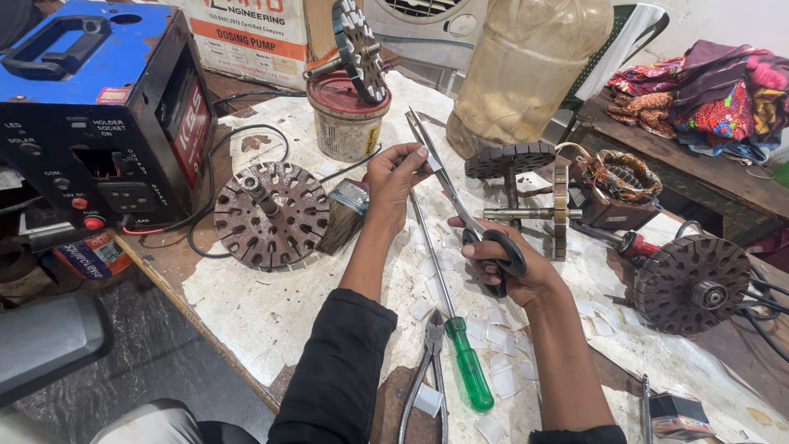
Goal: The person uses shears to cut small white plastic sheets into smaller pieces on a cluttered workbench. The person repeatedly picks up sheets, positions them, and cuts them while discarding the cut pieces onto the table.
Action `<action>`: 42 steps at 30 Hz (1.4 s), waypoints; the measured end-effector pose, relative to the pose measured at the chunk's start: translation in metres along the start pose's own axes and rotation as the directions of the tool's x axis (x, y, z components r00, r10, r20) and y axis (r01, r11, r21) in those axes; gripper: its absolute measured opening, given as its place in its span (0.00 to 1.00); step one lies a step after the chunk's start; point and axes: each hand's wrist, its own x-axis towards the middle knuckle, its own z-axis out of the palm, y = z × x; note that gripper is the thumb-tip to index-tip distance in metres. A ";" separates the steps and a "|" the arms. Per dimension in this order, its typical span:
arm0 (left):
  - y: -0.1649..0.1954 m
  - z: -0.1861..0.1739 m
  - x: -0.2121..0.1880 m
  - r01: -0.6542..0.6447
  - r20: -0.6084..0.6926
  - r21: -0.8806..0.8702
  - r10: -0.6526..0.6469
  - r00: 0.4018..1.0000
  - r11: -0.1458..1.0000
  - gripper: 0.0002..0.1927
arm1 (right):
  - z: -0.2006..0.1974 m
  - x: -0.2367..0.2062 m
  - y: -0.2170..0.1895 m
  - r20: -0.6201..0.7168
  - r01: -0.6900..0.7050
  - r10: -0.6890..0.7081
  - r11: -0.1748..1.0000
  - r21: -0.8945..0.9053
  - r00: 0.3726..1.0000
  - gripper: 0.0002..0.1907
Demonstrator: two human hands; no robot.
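My right hand (514,267) grips the black handles of a pair of scissors (448,185), whose open blades point up and away from me. My left hand (396,174) pinches a small white strip of paper (433,161) between the blades. Several cut white paper pieces (497,337) lie scattered on the bench below my hands. A green-handled screwdriver (468,370) and a pair of pliers (427,370) lie between my forearms.
A round slotted rotor (271,215) and a paintbrush (343,215) lie left of my hands. A blue power unit (99,107) stands far left, a paint tin (345,119) behind. More motor stators (694,284) and a wound coil (623,174) sit right.
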 end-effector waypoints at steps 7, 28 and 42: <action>0.002 0.000 -0.002 -0.005 0.012 -0.005 0.005 1.000 1.000 0.09 | 0.000 0.001 0.001 0.025 0.015 -0.015 1.000 0.025 1.000 0.35; 0.000 -0.002 0.000 0.001 -0.002 -0.007 -0.001 1.000 1.000 0.09 | 0.001 0.000 0.001 0.025 -0.002 0.001 0.999 0.042 1.000 0.35; -0.002 0.000 0.000 -0.027 0.001 0.018 0.027 1.000 0.999 0.08 | -0.007 -0.003 -0.001 0.266 -0.091 0.072 0.994 0.060 0.961 0.50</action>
